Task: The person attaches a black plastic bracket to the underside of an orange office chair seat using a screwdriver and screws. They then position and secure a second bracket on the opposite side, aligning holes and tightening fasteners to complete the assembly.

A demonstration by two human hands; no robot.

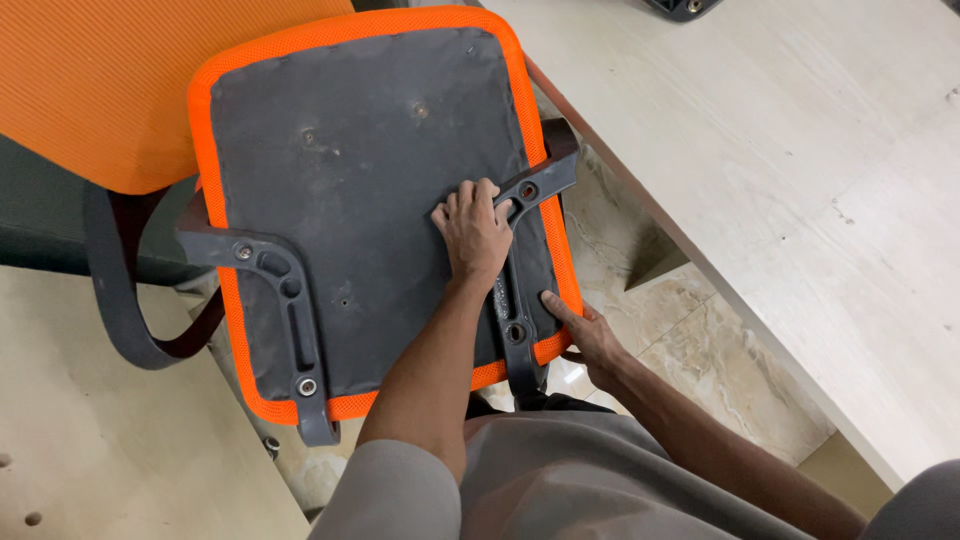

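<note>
An upturned chair seat (380, 170), with a grey fabric underside and an orange mesh rim, lies in front of me. Two black plastic armrest brackets are bolted to it, one on the left (290, 310) and one on the right (518, 300). My left hand (472, 235) lies flat on the upper part of the right bracket, fingers spread on the grey fabric and thumb at the bracket's opening. My right hand (590, 338) grips the seat's right edge by the lower end of that bracket, thumb on top.
An orange mesh backrest (110, 80) lies at the upper left, with a black curved armrest loop (110, 310) below it. A pale wooden tabletop (800, 180) fills the right side. A light board with holes (110, 450) sits lower left. Marble floor (690, 340) shows between them.
</note>
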